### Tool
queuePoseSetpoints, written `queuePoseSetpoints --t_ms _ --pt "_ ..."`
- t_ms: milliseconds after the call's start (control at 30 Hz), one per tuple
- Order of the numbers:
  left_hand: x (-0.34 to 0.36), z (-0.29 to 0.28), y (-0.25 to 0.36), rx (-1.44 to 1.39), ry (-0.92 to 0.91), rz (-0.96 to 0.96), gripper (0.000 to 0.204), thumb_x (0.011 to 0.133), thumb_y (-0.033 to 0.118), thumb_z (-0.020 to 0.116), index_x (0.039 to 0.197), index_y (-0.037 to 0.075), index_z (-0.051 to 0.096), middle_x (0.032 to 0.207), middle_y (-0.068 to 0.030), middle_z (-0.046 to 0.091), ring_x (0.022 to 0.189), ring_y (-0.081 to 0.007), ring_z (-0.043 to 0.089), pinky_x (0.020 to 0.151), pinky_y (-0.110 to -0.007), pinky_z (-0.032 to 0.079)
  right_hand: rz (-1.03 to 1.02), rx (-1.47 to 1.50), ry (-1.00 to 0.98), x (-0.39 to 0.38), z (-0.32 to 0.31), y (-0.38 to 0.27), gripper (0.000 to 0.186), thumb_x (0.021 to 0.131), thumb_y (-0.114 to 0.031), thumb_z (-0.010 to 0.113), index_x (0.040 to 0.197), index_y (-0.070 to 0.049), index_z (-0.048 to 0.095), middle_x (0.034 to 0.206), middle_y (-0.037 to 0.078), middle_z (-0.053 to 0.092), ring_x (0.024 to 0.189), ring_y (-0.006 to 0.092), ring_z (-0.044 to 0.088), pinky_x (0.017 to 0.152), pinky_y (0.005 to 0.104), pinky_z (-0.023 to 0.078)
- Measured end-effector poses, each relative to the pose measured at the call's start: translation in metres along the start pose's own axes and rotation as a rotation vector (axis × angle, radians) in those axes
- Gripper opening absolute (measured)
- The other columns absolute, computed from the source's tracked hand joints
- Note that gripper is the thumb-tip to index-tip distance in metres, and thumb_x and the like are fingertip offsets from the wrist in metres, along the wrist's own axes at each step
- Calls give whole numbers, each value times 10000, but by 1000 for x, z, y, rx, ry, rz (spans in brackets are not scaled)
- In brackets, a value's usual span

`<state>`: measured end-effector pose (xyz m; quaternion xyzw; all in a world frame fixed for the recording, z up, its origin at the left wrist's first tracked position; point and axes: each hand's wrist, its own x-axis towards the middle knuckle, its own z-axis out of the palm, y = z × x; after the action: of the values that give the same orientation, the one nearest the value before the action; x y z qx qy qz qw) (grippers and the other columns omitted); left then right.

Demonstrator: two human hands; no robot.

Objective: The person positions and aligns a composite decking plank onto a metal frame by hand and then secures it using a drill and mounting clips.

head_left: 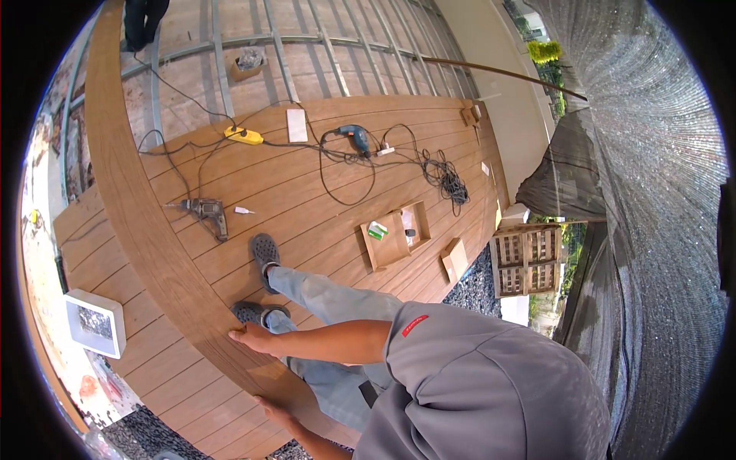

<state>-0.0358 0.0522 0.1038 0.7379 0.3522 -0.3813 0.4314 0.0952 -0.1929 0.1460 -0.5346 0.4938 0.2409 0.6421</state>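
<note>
A long brown wood-grain decking board (142, 188) runs from the top left to my legs, raised near me above the deck. My right hand (255, 338) is closed round its right edge, with the thumb on top. Nearer the lower edge of the picture, my left hand (274, 412) holds the board's other edge; part of its fingers is hidden. My feet in grey clogs (266, 259) stand on the deck beside the board. Close by lie a grey drill (205, 213) with a bit in it and a small white bottle-like piece (244, 210).
The laid decking (307, 222) bears a blue corded drill (353, 139), a yellow power strip (244, 136), tangled cable (445, 180) and an opened cardboard box (383, 249). Metal joists (330, 57) lie beyond. A person in dark trousers (142, 23) stands at the far left. A white square frame (96, 323) sits left.
</note>
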Motion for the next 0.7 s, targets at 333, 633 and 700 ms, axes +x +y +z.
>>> queuePoseSetpoints --t_ms 333,633,700 --pt "-9 3 9 -21 0 8 888 929 687 328 1303 -101 493 1272 -263 557 1132 -365 549 959 -383 441 -11 28 -37 -6 -2 -5 530 901 -441 585 1182 9 598 1135 181 651 1076 283 604 875 359 448" --pt "-7 6 7 -9 10 10 902 922 697 335 1307 -104 488 1272 -273 554 1134 -367 548 957 -382 442 -2 -46 -21 4 -3 6 654 892 -567 559 1117 45 512 1070 198 602 1002 269 580 831 366 445" --pt "-8 4 7 -4 14 -9 900 922 696 337 1306 -104 490 1274 -274 553 1134 -367 549 957 -382 442 -21 -7 -38 0 -3 3 653 890 -566 562 1120 42 508 1065 192 599 1001 266 576 832 364 443"
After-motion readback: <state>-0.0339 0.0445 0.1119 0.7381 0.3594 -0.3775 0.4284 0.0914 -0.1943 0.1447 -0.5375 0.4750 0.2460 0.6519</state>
